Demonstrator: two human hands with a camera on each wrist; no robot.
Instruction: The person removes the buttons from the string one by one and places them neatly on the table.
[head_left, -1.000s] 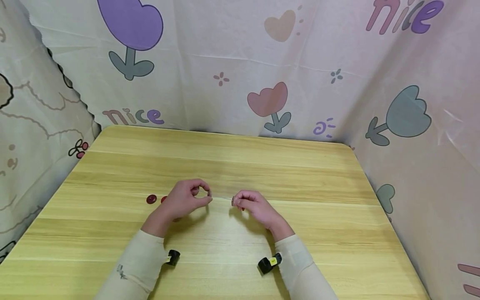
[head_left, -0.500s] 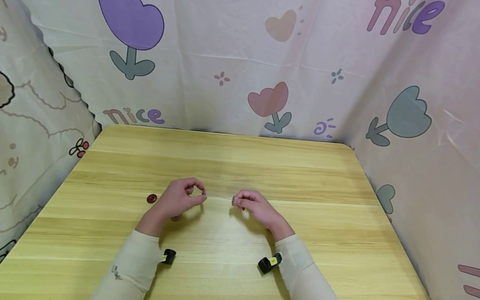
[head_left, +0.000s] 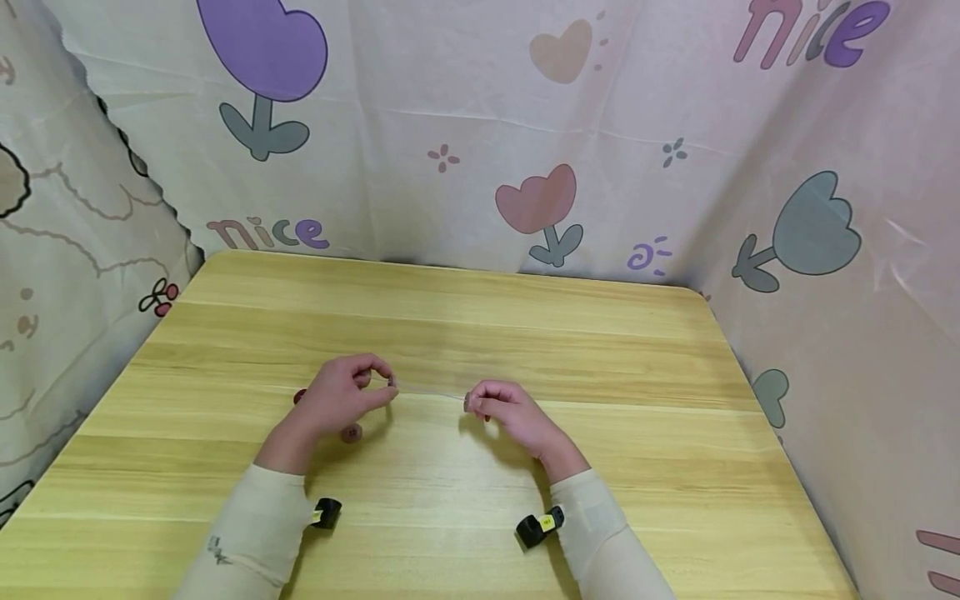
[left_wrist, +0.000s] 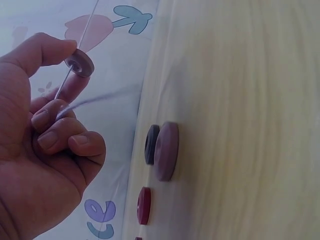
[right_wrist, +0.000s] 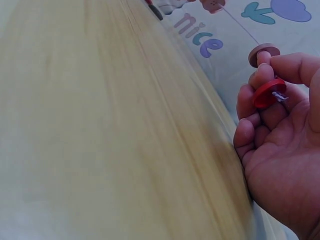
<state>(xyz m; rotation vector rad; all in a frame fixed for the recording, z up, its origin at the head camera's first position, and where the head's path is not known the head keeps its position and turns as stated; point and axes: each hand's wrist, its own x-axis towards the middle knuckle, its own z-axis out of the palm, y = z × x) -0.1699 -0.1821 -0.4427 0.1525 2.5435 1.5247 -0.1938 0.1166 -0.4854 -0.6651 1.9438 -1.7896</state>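
My left hand [head_left: 337,396] pinches a greyish-brown button [left_wrist: 80,62] between thumb and index finger, the other fingers curled toward the palm. A thin pale string [left_wrist: 65,82] runs through that button, and its loose tail hangs from the curled fingers. The string stretches nearly straight across to my right hand [head_left: 513,412]. There, thumb and fingertips grip a brown button [right_wrist: 262,54] on the string. Below it a red button [right_wrist: 270,93] sits at the knotted string end [right_wrist: 280,96]. Both hands are held over the wooden table [head_left: 570,342].
Near the left hand, a mauve button [head_left: 351,433] and a partly covered dark red button [head_left: 299,397] lie on the table. The left wrist view adds a blackish button [left_wrist: 152,145] beside the mauve one. A patterned cloth [head_left: 420,92] hangs behind the table and at both sides.
My left hand has moved left with its button, so more string shows between the hands. The mauve button has come into view and the dark red one is now partly covered. The right hand stays put.
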